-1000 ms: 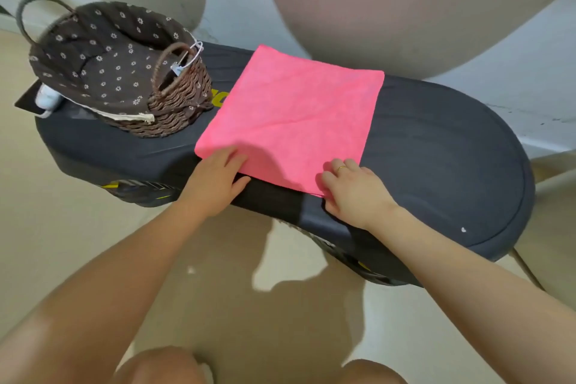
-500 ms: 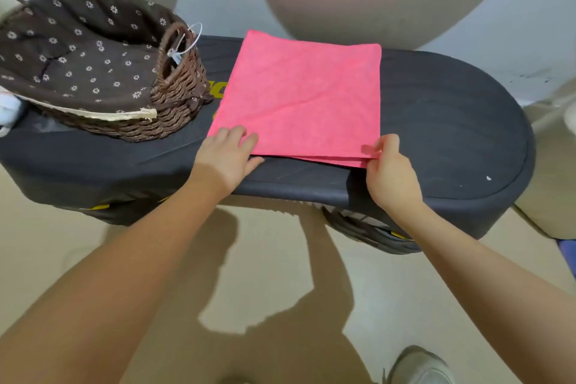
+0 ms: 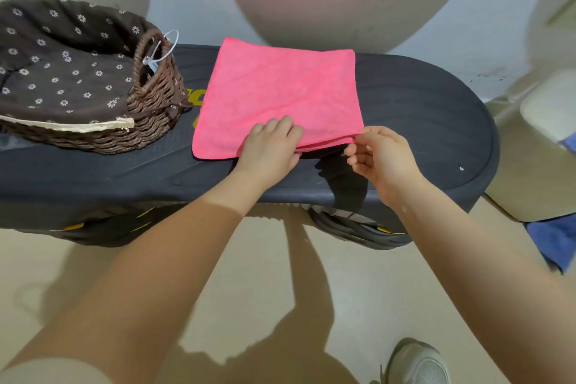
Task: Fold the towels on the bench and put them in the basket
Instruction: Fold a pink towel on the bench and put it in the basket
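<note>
On the dark grey bench (image 3: 420,121) a pink towel (image 3: 280,93) lies folded, its layered edges facing the person. The left hand (image 3: 269,150) rests on the towel's near edge, fingers laid flat over the cloth (the thumb tucks under the edge, so whether it pinches cannot be told). The right hand (image 3: 381,156) pinches the near right corner between thumb and forefinger, lifting it slightly. Just beside the towel, on the bench's left end, stands a brown wicker basket (image 3: 156,121) with a flower-print lining.
</note>
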### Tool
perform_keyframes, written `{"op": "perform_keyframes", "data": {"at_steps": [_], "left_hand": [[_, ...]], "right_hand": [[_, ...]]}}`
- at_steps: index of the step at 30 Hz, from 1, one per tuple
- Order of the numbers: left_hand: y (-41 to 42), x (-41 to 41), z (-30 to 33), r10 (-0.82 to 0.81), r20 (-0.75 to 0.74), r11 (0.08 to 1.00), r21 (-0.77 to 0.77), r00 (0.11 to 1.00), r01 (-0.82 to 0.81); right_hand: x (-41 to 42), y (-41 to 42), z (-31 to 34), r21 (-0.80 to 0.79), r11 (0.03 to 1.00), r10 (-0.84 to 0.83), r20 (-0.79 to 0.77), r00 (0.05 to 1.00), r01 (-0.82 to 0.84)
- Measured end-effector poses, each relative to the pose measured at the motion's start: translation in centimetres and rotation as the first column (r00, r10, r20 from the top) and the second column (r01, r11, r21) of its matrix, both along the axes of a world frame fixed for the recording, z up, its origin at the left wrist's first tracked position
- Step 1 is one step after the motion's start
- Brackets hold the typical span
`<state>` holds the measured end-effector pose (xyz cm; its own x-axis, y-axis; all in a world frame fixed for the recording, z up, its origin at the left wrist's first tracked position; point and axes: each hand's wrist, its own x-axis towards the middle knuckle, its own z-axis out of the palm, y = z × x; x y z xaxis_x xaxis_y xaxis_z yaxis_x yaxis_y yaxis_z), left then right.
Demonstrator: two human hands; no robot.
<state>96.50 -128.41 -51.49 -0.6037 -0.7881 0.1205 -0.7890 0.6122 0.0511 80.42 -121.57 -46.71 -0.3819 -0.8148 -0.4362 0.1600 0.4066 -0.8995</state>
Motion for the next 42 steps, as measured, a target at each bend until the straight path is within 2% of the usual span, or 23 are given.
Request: {"op": "perform_keyframes", "data": {"at_steps": [6, 12, 15, 17, 19, 21, 23, 25, 26, 27, 29, 30, 31, 33, 35, 36, 38, 40, 42], "left_hand": [[-0.6, 1.5, -0.1, -0.063, 0.049, 0.990, -0.123, 0.997, 0.069], [-1.5, 9.0, -0.4, 0.175, 0.037, 0.985, -0.011, 0.984, -0.174], [-1.3, 10.3, -0.7, 0.213, -0.071, 0.977, 0.040, 0.974, -0.211], [-0.8, 10.2, -0.6, 0.203, -0.125, 0.977, 0.090, 0.971, -0.193], [0.0, 10.3, -0.6, 0.163, -0.155, 0.982, 0.116, 0.974, -0.146], [0.9, 10.8, -0.5, 0.133, -0.135, 0.980, 0.163, 0.982, -0.110], [1.7, 11.5, -0.6, 0.145, -0.108, 0.959, 0.259, 0.983, -0.113], [2.8, 11.9, -0.6, 0.203, -0.135, 0.934, 0.325, 0.970, -0.150], [3.4, 12.0, -0.6, 0.247, -0.183, 0.926, 0.335, 0.952, -0.176], [3.9, 12.1, -0.6, 0.316, -0.237, 0.909, 0.353, 0.919, -0.222], [4.7, 12.2, -1.0, 0.471, -0.314, 0.849, 0.414, 0.824, -0.328], [5.1, 12.3, -1.2, 0.514, -0.325, 0.827, 0.433, 0.794, -0.358], [5.3, 12.2, -1.4, 0.530, -0.326, 0.819, 0.437, 0.783, -0.373], [5.6, 11.9, -1.7, 0.527, -0.356, 0.825, 0.434, 0.772, -0.363], [5.8, 11.1, -1.4, 0.555, -0.401, 0.806, 0.479, 0.729, -0.349], [6.0, 10.7, -1.1, 0.592, -0.425, 0.774, 0.535, 0.684, -0.338], [6.2, 9.8, -0.7, 0.712, -0.466, 0.655, 0.709, 0.525, -0.260], [6.4, 9.4, -0.8, 0.819, -0.460, 0.534, 0.831, 0.343, -0.157], [6.5, 9.4, -1.0, 0.863, -0.442, 0.479, 0.870, 0.244, -0.119]], "right_hand": [[-0.7, 0.4, -0.3, 0.051, 0.998, -0.039, -0.084, 0.996, 0.043], [-2.2, 0.3, -1.0, 0.096, 0.977, -0.169, -0.198, 0.966, 0.190], [-2.6, 0.6, -1.5, 0.100, 0.980, -0.144, -0.233, 0.962, 0.171], [-2.9, 0.9, -2.0, 0.123, 0.987, -0.059, -0.317, 0.947, 0.102], [-3.5, 1.5, -2.3, 0.174, 0.985, 0.098, -0.523, 0.847, -0.006], [-4.3, 2.3, -2.3, 0.287, 0.951, 0.290, -0.698, 0.655, -0.115], [-4.7, 3.0, -2.2, 0.487, 0.854, 0.512, -0.729, 0.454, -0.183], [-4.2, 3.6, -1.9, 0.651, 0.734, 0.677, -0.681, 0.279, -0.193], [-3.6, 3.7, -1.7, 0.678, 0.710, 0.704, -0.678, 0.212, -0.189], [-2.7, 3.6, -1.5, 0.663, 0.726, 0.688, -0.707, 0.163, -0.183], [-0.3, 2.7, -1.2, 0.531, 0.811, 0.566, -0.819, 0.098, -0.244], [1.2, 2.1, -1.3, 0.446, 0.831, 0.500, -0.860, 0.096, -0.331], [2.9, 1.5, -1.5, 0.377, 0.816, 0.467, -0.877, 0.115, -0.437], [6.4, 0.5, -2.1, 0.289, 0.724, 0.481, -0.863, 0.157, -0.626], [9.3, -0.2, -3.1, 0.261, 0.628, 0.518, -0.844, 0.143, -0.733], [10.4, -0.4, -3.6, 0.263, 0.592, 0.525, -0.843, 0.117, -0.762], [12.1, -0.6, -4.4, 0.237, 0.580, 0.506, -0.855, 0.117, -0.779], [13.1, -0.7, -5.0, 0.149, 0.640, 0.444, -0.872, 0.204, -0.754], [13.4, -0.6, -5.3, 0.068, 0.693, 0.383, -0.878, 0.286, -0.717]]}}
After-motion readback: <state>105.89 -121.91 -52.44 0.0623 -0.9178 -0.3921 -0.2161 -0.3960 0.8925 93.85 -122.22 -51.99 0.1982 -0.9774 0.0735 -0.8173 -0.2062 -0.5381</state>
